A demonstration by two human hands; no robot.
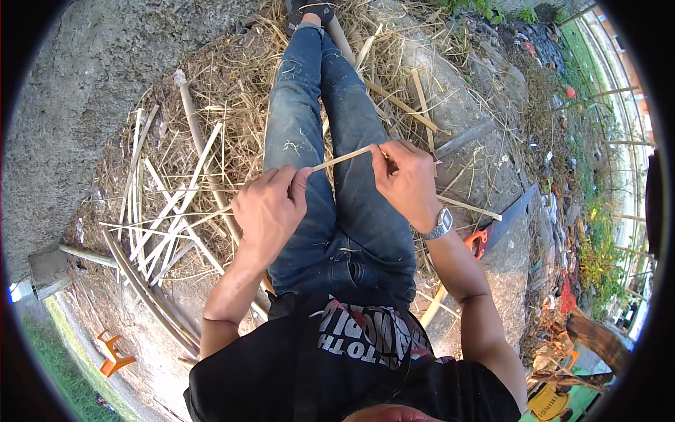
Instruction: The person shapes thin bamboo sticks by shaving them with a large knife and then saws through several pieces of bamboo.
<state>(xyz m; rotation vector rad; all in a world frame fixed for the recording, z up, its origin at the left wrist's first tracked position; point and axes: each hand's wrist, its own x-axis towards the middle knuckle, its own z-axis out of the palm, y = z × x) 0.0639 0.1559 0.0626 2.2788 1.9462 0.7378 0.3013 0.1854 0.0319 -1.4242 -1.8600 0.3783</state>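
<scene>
A thin pale strip of split bamboo (341, 158) stretches between my two hands, above my jeans. My left hand (269, 207) is closed round its left part, the thumb lying along it. The fingers of my right hand (406, 176) pinch its other end, slightly farther from me. A watch (443, 222) sits on my right wrist. Below the left hand, another pale strip (204, 219) runs off to the left; I cannot tell whether it belongs to the held one. My outstretched legs (299, 119) lie under both hands.
Several pale strips (172, 204) lie crisscrossed on the left over straw-like shavings (232, 77). Curved poles (151, 295) rest nearby. A handsaw (512, 214) with an orange handle lies right of my right forearm. An orange plastic stool (112, 354) stands far left, and a concrete surface (84, 91) fills the upper left.
</scene>
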